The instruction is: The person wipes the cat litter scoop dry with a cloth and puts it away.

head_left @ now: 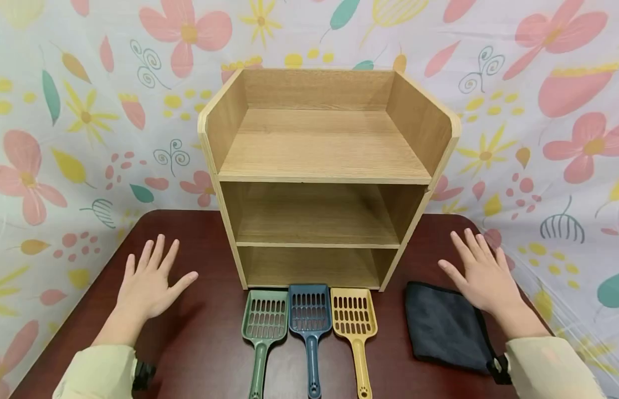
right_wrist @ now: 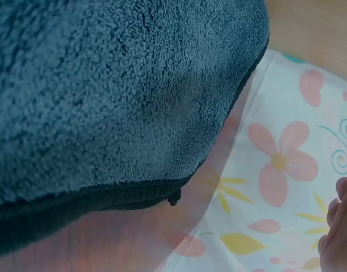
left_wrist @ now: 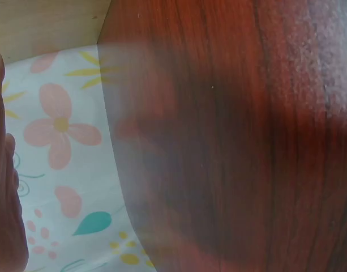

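Both hands are held with fingers spread and nothing in them. In the head view the left hand is over the table's left side; part of that hand shows at the left wrist view's edge. The right hand is at the right, just beyond a folded dark cloth. That cloth looks blue-grey and fluffy in the right wrist view, with the hand at the edge. Between the hands lie a green slotted scoop, a blue one and a yellow one, side by side, handles toward the person.
A wooden shelf unit with an upper tray and two compartments stands behind the scoops, at the middle of the dark red table. A flower-patterned sheet hangs behind and along both sides.
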{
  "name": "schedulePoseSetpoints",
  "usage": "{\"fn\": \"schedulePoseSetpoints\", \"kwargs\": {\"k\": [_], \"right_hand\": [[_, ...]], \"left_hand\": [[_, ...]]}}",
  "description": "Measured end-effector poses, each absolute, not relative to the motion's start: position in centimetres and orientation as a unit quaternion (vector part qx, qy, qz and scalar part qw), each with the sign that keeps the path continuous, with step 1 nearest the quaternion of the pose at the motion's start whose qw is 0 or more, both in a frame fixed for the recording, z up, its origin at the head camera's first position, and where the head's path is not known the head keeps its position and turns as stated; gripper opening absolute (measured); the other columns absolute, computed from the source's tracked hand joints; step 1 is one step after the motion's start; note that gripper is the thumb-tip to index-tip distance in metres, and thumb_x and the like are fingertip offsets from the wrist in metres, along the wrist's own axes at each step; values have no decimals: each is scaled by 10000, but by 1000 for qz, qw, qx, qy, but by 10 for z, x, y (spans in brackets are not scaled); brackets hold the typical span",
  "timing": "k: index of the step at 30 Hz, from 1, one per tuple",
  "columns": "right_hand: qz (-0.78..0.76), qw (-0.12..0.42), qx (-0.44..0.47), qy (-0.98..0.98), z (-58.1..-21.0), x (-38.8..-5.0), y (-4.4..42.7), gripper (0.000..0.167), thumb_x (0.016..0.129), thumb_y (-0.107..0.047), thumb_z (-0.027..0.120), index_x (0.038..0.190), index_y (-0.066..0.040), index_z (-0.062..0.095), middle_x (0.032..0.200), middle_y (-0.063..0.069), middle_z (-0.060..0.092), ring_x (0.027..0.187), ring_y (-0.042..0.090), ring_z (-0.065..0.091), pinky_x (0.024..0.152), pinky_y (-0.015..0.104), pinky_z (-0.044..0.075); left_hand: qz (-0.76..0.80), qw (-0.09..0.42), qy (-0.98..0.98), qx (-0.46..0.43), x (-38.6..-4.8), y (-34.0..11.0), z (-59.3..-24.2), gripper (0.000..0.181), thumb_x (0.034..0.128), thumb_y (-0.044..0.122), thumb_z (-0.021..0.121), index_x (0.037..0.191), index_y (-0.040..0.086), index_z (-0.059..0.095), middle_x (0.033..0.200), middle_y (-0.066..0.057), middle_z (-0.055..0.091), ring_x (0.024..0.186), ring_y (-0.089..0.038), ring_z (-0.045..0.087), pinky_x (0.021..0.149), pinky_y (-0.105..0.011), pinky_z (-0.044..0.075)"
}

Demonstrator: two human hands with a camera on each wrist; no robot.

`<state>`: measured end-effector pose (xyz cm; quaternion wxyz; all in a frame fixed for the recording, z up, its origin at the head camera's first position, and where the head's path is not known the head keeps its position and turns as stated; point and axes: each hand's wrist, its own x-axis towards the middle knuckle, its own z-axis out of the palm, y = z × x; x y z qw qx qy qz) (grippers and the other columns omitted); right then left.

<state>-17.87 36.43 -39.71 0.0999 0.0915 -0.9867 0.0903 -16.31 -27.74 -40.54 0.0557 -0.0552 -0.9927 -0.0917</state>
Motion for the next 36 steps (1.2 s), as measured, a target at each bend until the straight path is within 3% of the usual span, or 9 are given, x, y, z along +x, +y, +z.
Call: {"fn": "schedulePoseSetpoints", "kwargs": {"k": [16,22,29,36], "right_hand": [[244,60,82,-965,-403,-166,363,720,994,-393,432,1528,-100,46,1549,287,-14,1420,469,-43,1050,709,-13],[284,14,57,-957,-401,-162,361,732,996,-424,408,1529,-127,4,1560,246,-62,1363,558,92,979,726,167],[278,-21,31,-960,-399,-156,358,753,985,-477,394,1530,-113,24,1535,310,78,1293,584,236,918,693,280],[276,-38,13,-960,-400,-151,358,784,961,-517,424,1517,-63,110,1476,325,246,1170,546,444,846,621,403]], "left_hand": [[-149,18,-987,-57,-156,-256,-412,895,905,659,387,1529,127,29,1576,-216,7,1437,-432,10,1094,-656,37],[-180,5,-982,-61,-154,-245,-414,897,907,644,407,1527,98,57,1572,-223,62,1428,-446,74,1094,-654,92],[-222,4,-972,-81,-149,-235,-416,858,929,587,433,1516,46,117,1556,-238,141,1406,-454,171,1069,-654,190],[-294,-29,-951,-95,-141,-222,-417,809,954,545,421,1510,32,135,1549,-225,184,1406,-423,213,1085,-602,234]]}}
